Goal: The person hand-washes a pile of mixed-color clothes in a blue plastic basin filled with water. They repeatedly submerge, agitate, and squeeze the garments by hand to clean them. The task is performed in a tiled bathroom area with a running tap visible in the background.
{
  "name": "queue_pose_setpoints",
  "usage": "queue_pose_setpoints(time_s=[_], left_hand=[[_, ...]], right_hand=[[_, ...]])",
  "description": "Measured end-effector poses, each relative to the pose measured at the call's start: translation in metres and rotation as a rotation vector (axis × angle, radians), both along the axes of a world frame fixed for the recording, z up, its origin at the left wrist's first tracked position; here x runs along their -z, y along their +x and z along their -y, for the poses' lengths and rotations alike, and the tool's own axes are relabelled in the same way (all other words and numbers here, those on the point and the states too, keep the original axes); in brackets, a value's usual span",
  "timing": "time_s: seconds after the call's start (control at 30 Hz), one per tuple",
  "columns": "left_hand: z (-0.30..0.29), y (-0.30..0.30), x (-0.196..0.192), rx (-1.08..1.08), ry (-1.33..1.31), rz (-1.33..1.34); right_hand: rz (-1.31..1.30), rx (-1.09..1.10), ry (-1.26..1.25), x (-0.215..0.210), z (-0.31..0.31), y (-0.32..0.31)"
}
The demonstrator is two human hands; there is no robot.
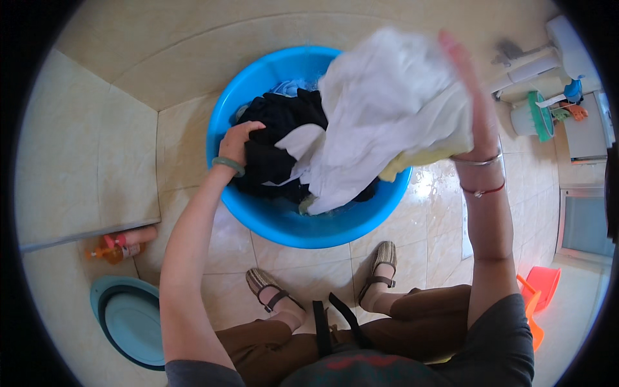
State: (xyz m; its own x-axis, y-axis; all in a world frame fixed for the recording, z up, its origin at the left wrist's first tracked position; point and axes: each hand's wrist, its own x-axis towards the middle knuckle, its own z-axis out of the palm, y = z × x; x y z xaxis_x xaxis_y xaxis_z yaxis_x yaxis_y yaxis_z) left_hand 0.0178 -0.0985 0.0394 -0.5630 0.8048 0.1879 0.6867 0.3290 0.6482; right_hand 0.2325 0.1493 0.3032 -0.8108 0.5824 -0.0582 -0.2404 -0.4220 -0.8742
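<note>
Within the round blue plastic basin (309, 236), a crumpled black garment (284, 120) is contained; over the basin's right side, a thin white garment (390, 97) is spread in loose folds. At the basin's left rim, the black garment is touched by the left hand (238, 140), fingers bent; beyond its right rim, the blurred right hand (471, 79) is raised against the white garment, but whether either is gripping cannot be told.
</note>
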Motion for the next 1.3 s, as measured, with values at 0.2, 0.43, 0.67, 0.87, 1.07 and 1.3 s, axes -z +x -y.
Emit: queue_pose_setpoints(time_s=[0.2, 0.43, 0.67, 0.87, 1.07, 1.3], left_hand=[[-0.002, 0.039, -0.035, 0.147, -0.121, -0.028], [-0.004, 0.122, -0.038, 0.546, -0.352, -0.271], [-0.020, 0.165, -0.024, 0.600, -0.656, -0.237], [-0.034, 0.161, -0.025, 0.679, -0.813, -0.121], [-0.050, 0.110, -0.060, 0.577, -0.320, 0.522], [-0.102, 0.049, -0.053, -0.063, 0.091, 0.043]], right_hand=[[-0.260, 0.070, 0.119, -0.042, -0.040, -0.006], [0.147, 0.291, 0.937, 0.008, -0.070, -0.022], [0.823, -0.467, 1.600, 0.154, -0.059, -0.023], [0.819, -0.511, 1.729, 0.178, -0.016, -0.011], [0.728, -0.514, 1.804, 0.228, 0.007, -0.010], [0.417, -0.157, 1.188, 0.183, -0.071, 0.004]])
